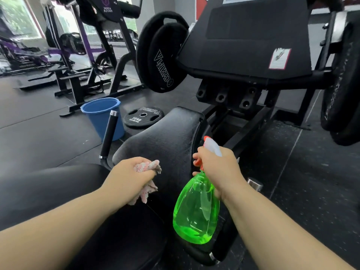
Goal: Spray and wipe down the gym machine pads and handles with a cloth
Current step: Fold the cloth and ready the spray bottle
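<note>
Head view: left grip [128,178] bunches cloth [150,166]; right grip [216,166] wraps spray bottle [194,211] (finger at trigger). Nozzle sits by seat pad [165,137] edge; mist could hit frame [243,131] instead.

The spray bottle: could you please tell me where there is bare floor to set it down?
Bare floor lies left of the bucket, and right of the pad toward the loaded plates. Crowded between bucket, handle and the loose plate.
</note>
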A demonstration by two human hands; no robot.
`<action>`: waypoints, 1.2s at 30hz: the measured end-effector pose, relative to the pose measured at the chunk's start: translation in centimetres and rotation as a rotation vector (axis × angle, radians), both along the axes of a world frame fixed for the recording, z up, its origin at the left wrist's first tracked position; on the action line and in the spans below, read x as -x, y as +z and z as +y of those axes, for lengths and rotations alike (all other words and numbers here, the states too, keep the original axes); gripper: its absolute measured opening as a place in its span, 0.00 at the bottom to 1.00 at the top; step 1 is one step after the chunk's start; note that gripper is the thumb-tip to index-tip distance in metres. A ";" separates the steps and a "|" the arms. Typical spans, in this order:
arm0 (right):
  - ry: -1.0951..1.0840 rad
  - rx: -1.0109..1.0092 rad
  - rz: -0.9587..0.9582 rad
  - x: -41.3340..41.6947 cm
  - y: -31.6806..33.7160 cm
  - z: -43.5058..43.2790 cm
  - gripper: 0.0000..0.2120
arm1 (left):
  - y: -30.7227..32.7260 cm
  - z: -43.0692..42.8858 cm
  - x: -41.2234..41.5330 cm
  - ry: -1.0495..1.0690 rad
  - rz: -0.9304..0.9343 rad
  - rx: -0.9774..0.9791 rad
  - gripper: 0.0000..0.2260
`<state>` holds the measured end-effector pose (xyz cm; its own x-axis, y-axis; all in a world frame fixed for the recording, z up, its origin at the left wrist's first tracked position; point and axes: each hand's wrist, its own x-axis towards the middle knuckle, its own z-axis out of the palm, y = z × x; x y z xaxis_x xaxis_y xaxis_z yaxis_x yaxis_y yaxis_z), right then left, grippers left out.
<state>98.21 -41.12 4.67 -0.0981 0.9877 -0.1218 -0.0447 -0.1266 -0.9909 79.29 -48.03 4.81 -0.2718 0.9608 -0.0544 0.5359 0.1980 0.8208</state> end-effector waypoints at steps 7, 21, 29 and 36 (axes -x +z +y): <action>0.043 -0.016 -0.174 -0.6 4.7 6.6 0.04 | 0.4 1.8 -0.3 0.028 -0.044 -0.029 0.06; 0.499 -0.070 -0.400 8.8 4.9 5.2 0.03 | 1.4 0.2 5.3 0.164 0.097 0.019 0.04; 0.710 -0.028 -0.526 12.9 3.6 2.8 0.08 | 2.5 -3.0 8.2 0.222 0.102 0.074 0.07; 0.471 0.016 -0.289 6.3 4.6 2.8 0.09 | 2.6 -2.5 1.9 -0.086 0.072 0.186 0.14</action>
<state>91.91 -38.28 9.31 -0.4890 0.8430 -0.2242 0.2940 -0.0827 -0.9522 77.39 -50.50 7.45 -0.1991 0.9558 -0.2164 0.6131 0.2937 0.7333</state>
